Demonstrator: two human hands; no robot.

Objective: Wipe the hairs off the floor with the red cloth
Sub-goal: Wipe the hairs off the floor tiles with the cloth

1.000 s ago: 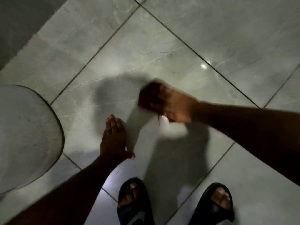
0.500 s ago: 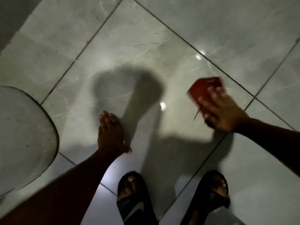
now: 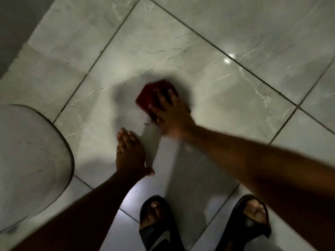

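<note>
The red cloth lies bunched on the grey marbled floor tile in the middle of the view. My right hand presses down on it, fingers spread over its near right part. A short dark strand lies on the tile just by the cloth's near edge. My left hand rests flat on the same tile, fingers together, a little nearer and to the left of the cloth, holding nothing. Other hairs are too faint to make out in the dim light.
A pale rounded object fills the left edge. My two feet in black slides stand at the bottom. Dark grout lines cross the glossy floor diagonally, and a darker wall strip runs at top left.
My right hand has swept the red cloth from the right side back to the left and nearer, onto the middle of the tile. My left hand has stayed planted.
</note>
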